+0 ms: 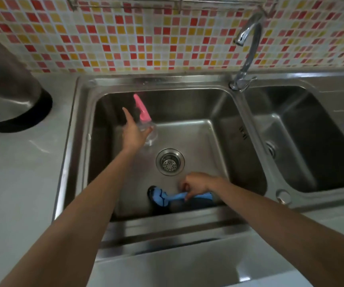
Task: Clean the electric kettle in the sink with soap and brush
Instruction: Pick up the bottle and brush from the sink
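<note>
Left hand [134, 132]: fingers straight and spread, forefinger pointing toward the upper left of the frame, thumb out beside the clear soap bottle [151, 132] with the pink spray top. Hand not closed on anything. Whether the palm touched the bottle could not be told.

Right hand [196, 183]: fingers curled down, pinching the handle of the blue brush [187, 196] near its middle.

Brush lay on the floor of the sink [156, 79], close along the lower wall of the left basin. Long axis ran left to right in the frame, with the head at the left end and the handle end at the right, below the drain [170, 161].

Kettle [7, 79]: steel body, black base, standing on the desk [22, 172] at the upper left of the frame, outside the sink and well apart from both hands. Image blurred there, so no lid detail.

Judgement: soap and brush were being gathered and the kettle was not yet in the basin. The kettle lay up and left of the left hand, which was the nearer one. The right hand was occupied and would have had to cross the basin. Tap [247, 38] showed no water.
</note>
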